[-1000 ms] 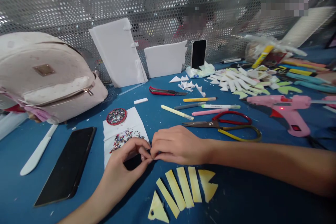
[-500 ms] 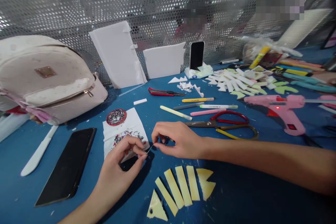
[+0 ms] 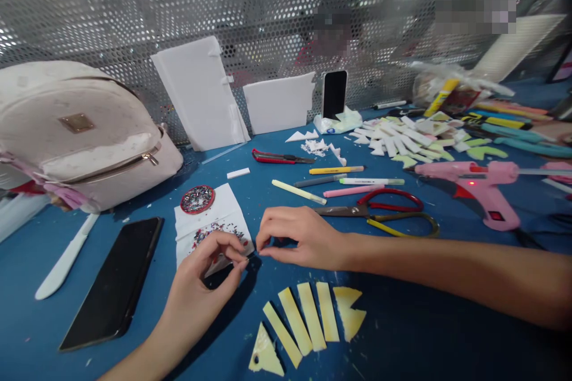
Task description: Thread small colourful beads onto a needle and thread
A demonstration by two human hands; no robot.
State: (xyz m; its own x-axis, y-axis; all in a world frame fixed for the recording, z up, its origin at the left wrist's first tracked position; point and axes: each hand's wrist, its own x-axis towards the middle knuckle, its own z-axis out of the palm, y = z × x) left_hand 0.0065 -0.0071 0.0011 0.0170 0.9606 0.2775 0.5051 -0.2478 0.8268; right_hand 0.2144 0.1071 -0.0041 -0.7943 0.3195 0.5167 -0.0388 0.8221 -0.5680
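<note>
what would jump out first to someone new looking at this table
Probably the yellow pieces laid out like a fish, in the foreground below the right hand. Then the pink glue gun with its lit red light, at the right, and the pale backpack at the far left.

From the right hand [image 3: 299,239], 4 o'clock is wide-open blue table [image 3: 424,321]. Scissors [image 3: 357,211] block 2 to 3, pens [image 3: 299,191] crowd noon, yellow pieces [image 3: 311,317] clog 6. Skinny lane at 11, tbh, between pens and bead-strewn paper [image 3: 226,205].
</note>
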